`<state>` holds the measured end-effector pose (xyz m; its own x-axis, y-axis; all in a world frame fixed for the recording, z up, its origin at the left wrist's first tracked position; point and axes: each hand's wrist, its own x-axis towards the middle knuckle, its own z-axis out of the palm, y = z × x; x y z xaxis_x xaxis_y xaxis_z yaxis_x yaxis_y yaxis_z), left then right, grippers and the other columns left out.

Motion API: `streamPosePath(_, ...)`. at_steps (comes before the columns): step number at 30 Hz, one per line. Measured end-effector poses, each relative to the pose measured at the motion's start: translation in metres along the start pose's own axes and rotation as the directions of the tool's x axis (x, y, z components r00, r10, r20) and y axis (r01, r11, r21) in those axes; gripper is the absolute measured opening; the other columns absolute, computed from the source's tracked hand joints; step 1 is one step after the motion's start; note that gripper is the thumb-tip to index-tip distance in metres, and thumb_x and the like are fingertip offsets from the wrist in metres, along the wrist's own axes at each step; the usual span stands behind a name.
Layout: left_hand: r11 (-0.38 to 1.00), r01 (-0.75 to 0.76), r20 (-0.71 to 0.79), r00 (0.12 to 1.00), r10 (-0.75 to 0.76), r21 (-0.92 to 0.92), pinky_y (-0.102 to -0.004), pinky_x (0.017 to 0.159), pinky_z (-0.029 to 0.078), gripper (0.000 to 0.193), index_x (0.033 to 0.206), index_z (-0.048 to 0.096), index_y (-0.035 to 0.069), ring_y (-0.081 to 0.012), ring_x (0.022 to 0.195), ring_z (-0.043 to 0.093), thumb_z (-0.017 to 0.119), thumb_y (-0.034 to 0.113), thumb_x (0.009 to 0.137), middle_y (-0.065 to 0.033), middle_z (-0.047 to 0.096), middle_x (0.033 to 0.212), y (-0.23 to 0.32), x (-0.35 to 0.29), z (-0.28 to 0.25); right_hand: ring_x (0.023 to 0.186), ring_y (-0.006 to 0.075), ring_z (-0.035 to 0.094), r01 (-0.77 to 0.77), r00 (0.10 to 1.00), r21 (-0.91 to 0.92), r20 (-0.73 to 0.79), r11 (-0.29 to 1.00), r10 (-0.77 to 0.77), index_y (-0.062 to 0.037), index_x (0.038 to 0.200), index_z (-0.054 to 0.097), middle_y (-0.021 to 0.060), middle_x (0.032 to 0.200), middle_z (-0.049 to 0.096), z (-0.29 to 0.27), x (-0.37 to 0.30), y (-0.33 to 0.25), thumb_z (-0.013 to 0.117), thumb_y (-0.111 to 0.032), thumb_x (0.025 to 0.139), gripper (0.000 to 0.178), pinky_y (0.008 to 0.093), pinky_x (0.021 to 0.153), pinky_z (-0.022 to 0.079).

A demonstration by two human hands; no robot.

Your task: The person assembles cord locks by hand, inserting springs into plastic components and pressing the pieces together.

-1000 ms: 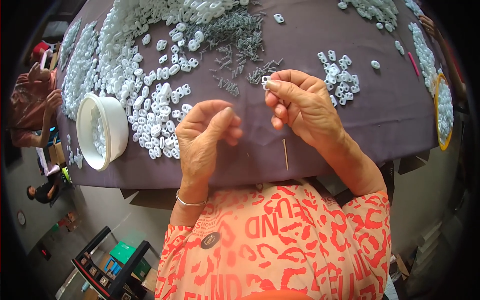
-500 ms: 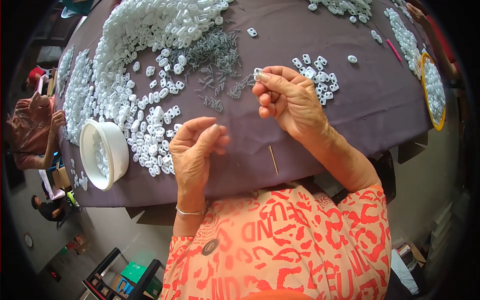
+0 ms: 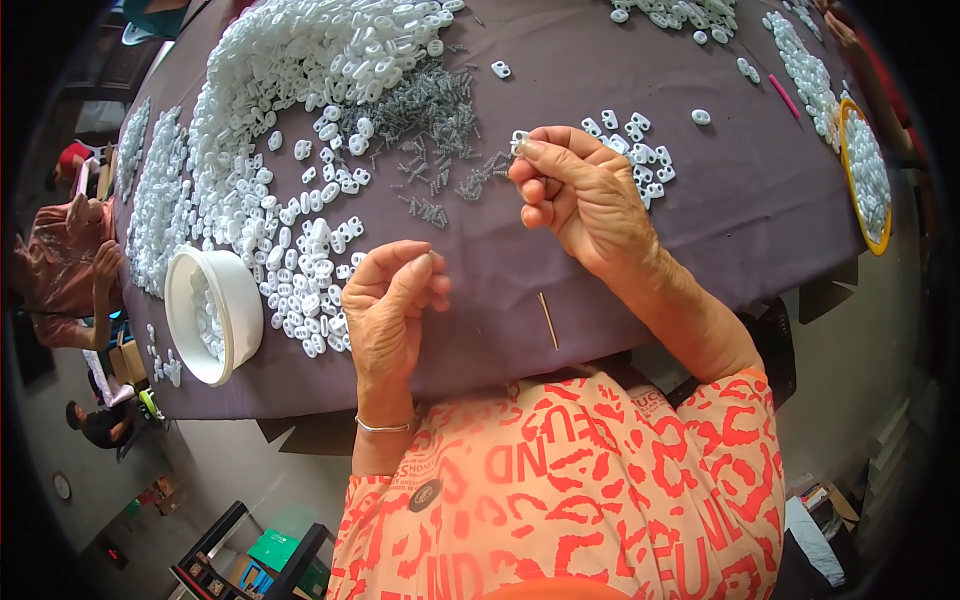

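Observation:
My right hand point(image 3: 592, 205) pinches a small white two-hole plastic piece point(image 3: 518, 137) between thumb and forefinger, above the dark tablecloth. To the left and nearer me, my left hand point(image 3: 393, 292) has its thumb pressed to its forefinger. Whatever it may hold is too small to make out. Beyond the hands lies a heap of small grey screw-like pins point(image 3: 425, 105). Just past my right hand is a small group of white two-hole pieces point(image 3: 655, 165). Many loose white pieces point(image 3: 302, 285) lie beside my left hand.
A white tub point(image 3: 243, 315) with white pieces stands at the left edge. A large white pile point(image 3: 300, 50) fills the far left. At right are a yellow-rimmed basket point(image 3: 850, 180) and a pink stick point(image 3: 784, 95). Thin sticks point(image 3: 548, 322) lie near me. Another person point(image 3: 70, 260) sits at left.
My left thumb and forefinger have come closer together. My right hand keeps its pinch on the white piece and has barely moved. The whole view has shifted slightly.

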<state>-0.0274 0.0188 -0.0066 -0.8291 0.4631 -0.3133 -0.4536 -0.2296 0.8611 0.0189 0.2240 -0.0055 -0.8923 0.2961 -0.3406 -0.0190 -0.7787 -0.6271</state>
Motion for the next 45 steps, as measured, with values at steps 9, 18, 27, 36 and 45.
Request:
streamPosePath(9, 0.999, 0.036, 0.017, 0.999, -0.036, -0.036, -0.023, 0.053, 0.051, 0.016, 0.097, 0.061, 0.0, -0.0137, 0.066, 0.063, 0.062, 0.002, 0.081, -0.0106, 0.065, 0.083, -0.001, 0.001, -0.004, 0.06, 0.0089, 0.058, -0.011, 1.0, -0.018, -0.01, 1.0, 0.011, -0.0032, 0.093, 0.056, 0.0071, 0.076, 0.061, 0.0, -0.002, 0.001, 0.058, -0.009, 0.086, 0.009, 0.0228, 0.046, 0.05)
streamPosePath(18, 1.0, 0.014, -0.062, 0.998, -0.013, 0.028, -0.0239, 0.054, 0.05, 0.016, 0.093, 0.061, 0.0, -0.0153, 0.067, 0.063, 0.066, 0.0, 0.077, -0.0106, 0.065, 0.084, -0.001, -0.001, 0.0, 0.058, 0.0082, 0.057, -0.009, 1.0, -0.062, 0.008, 0.998, 0.009, -0.0029, 0.094, 0.056, 0.0067, 0.076, 0.061, -0.001, -0.001, 0.004, 0.058, -0.01, 0.086, 0.01, 0.0224, 0.046, 0.048)
streamPosePath(27, 1.0, 0.008, -0.047, 0.999, -0.008, -0.016, -0.0224, 0.058, 0.049, 0.031, 0.106, 0.058, 0.001, -0.0155, 0.072, 0.064, 0.067, 0.001, 0.076, -0.0102, 0.066, 0.086, -0.001, -0.002, 0.003, 0.056, 0.0053, 0.054, -0.009, 0.977, -0.553, 0.173, 0.833, 0.126, 0.0013, 0.092, 0.058, 0.0041, 0.072, 0.06, 0.02, -0.028, 0.01, 0.058, -0.011, 0.086, 0.013, 0.0197, 0.047, 0.047)
streamPosePath(36, 0.996, -0.008, -0.027, 1.0, 0.01, 0.083, -0.0213, 0.06, 0.05, 0.033, 0.107, 0.059, 0.001, -0.013, 0.075, 0.064, 0.069, 0.001, 0.075, -0.0088, 0.066, 0.087, -0.001, -0.003, 0.003, 0.057, 0.0038, 0.052, 0.081, 0.969, -0.676, 0.226, 0.733, 0.102, 0.0023, 0.092, 0.057, 0.0027, 0.072, 0.059, 0.023, -0.033, 0.02, 0.057, -0.009, 0.087, 0.013, 0.0172, 0.048, 0.044)
streamPosePath(45, 0.99, -0.016, -0.02, 1.0, 0.019, 0.137, -0.0204, 0.061, 0.05, 0.03, 0.104, 0.059, 0.0, -0.0115, 0.075, 0.063, 0.068, 0.0, 0.076, -0.0077, 0.066, 0.086, 0.0, -0.003, 0.009, 0.057, 0.0029, 0.051, 0.093, 0.972, -0.683, 0.219, 0.724, 0.081, 0.0013, 0.092, 0.057, 0.0013, 0.072, 0.058, 0.022, -0.032, 0.022, 0.056, -0.008, 0.088, 0.011, 0.0166, 0.049, 0.043)
